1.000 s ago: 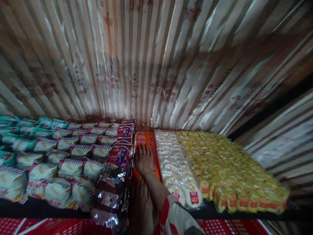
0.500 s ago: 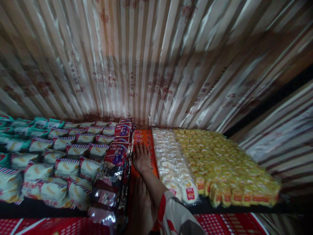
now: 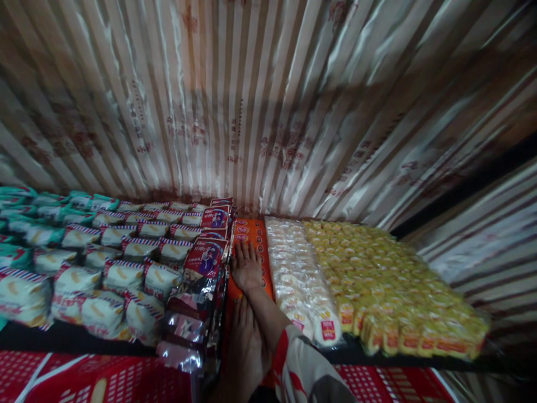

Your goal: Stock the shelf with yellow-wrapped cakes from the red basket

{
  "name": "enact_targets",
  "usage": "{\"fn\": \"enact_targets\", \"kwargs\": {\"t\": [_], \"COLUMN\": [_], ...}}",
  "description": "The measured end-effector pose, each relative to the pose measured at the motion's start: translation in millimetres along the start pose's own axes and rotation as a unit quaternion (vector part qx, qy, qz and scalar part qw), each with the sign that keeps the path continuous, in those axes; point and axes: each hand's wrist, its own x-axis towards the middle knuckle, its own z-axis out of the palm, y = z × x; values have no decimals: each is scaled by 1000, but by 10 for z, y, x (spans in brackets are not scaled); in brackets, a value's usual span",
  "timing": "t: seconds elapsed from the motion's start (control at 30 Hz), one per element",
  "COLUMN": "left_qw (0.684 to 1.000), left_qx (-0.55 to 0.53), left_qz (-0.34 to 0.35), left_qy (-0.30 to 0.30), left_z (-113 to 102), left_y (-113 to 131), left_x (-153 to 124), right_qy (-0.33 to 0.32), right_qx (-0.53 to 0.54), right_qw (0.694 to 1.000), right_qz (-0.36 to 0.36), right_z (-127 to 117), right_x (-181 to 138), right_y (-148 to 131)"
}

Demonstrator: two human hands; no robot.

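Nearest, at 6 o'clock: left hand [image 3: 245, 350], fingers straight and side by side, laid flat on the near end of the orange packets [image 3: 250, 246], mostly in shadow. At 5 o'clock, a red-and-cream patterned sleeve [image 3: 302, 369] over the right forearm. Below the shelf edge [image 3: 62, 338], red baskets [image 3: 104, 380] at 7 o'clock and 4 o'clock.

Just beyond, right hand [image 3: 246, 267], palm down, fingers slightly spread, pressed flat on the same orange packets, nothing pinched. Orange packets in a narrow lane on the shelf, running toward 12 o'clock, touched by both hands.

Hard against that lane at 9 o'clock, an upright row of dark red foil packets [image 3: 201, 280]. Further at 9 o'clock, rows of white packets with red-and-blue striped edges [image 3: 121, 274], then green packets [image 3: 50, 212] at 10 o'clock.

At 3 o'clock of the hands, clear-wrapped pale cakes [image 3: 293, 274], then a broad field of yellow packets [image 3: 377, 280].

Farthest, at 12 o'clock, a striped shiny sheet [image 3: 268, 101] as backdrop.
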Motion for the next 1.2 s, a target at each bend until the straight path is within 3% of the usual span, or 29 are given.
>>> {"fn": "enact_targets", "kwargs": {"t": [0.23,0.57,0.77,0.93,1.07,1.2], "left_qw": [995,985,988,992,992,992], "left_qx": [83,155,155,110,50,9], "left_qz": [38,60,18,-38,-90,-93], "left_qy": [42,36,22,-37,-67,-80], "left_z": [28,3,23,57,-43,-132], "left_y": [54,43,69,60,108,153], "left_x": [-65,-27,-37,-63,24,110], "right_qy": [1,11,106,125,118,117], "right_qx": [-2,51,98,98,95,78], "right_qw": [1000,998,984,987,988,990], "right_qz": [-12,-19,-102,-38,-33,-31], "right_z": [24,-13,-154,-143,-96,-54], "right_x": [6,70,-63,-249,-254,-185], "right_y": [16,83,160,138,130,156]}}
